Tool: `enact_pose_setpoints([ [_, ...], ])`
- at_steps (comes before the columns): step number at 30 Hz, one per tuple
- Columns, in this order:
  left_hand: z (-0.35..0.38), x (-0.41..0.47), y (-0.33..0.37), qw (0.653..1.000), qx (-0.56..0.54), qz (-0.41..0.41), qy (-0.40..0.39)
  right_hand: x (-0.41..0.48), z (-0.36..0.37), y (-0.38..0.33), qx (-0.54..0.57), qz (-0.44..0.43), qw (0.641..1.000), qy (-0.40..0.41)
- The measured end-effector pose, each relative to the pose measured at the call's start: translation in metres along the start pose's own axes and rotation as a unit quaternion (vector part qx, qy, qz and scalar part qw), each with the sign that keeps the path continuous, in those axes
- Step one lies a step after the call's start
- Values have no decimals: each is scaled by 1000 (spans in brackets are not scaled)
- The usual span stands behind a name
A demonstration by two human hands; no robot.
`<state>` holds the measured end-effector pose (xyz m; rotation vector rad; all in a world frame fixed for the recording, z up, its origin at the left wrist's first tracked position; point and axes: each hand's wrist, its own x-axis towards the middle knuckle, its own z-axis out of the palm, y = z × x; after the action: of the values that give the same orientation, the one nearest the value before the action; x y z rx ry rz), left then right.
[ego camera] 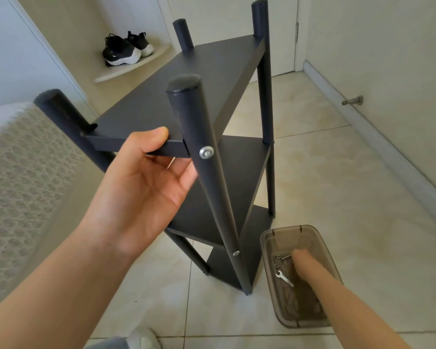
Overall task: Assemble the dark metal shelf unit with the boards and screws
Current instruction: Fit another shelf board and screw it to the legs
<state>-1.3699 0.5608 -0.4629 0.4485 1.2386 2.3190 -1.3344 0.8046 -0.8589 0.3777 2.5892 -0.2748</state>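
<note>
Upright on the tiled floor (337, 185) stands the shelf (212, 79), a dark unit of stacked boards between four round posts whose capped ends rise above the top board. On the shelf's near post (199, 137) a silver screw (206, 152) sits level with the top board, and a second screw (235, 253) shows lower down the same post.

The left hand (146, 177) holds the near edge of the shelf's top board, just left of that post. Its thumb lies on the upper face and its fingers curl beneath, palm turned up.

Right of the shelf's foot, on the floor, lies a brownish see-through tub (287, 227). The right hand (305, 265) reaches down into it. The hand is blurred, so whether its fingers are spread or closed on anything cannot be told. Inside the tub, on the side nearer the shelf, are a small silver wrench (284, 278) and a few loose bolts (283, 257), close beside the hand.

Beyond the shelf, to its left, a pair of black-and-white shoes (126, 50) rests on a low curved ledge. Well to the shelf's right, a metal door stop (353, 100) juts from the wall.
</note>
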Motion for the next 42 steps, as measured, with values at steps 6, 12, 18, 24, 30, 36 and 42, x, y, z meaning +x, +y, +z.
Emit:
enact_pose_setpoints([
  [6, 0, 1, 0, 1000, 1, 0, -4, -1, 9, -4, 41, 47, 998, 12],
  [12, 0, 0, 1, 1000, 0, -2, -5, -2, 22, -3, 41, 71, 996, 41],
  [18, 0, 2, 1, 1000, -10, -8, 0, -9, 21, -3, 54, 67, 996, 23],
  [24, -4, 2, 2, 1000, -10, -13, 2, -10, 20, -7, 73, 64, 995, -2],
  [30, -5, 4, 1, 1000, -18, -16, 2, -11, 6, -10, 99, 71, 993, -3],
  [36, -9, 5, 1, 999, -38, -29, -5, -22, -44, -15, 174, 44, 981, 73],
  [42, -9, 5, 2, 997, -65, -40, -11, -62, -115, -24, 233, 2, 962, 145],
])
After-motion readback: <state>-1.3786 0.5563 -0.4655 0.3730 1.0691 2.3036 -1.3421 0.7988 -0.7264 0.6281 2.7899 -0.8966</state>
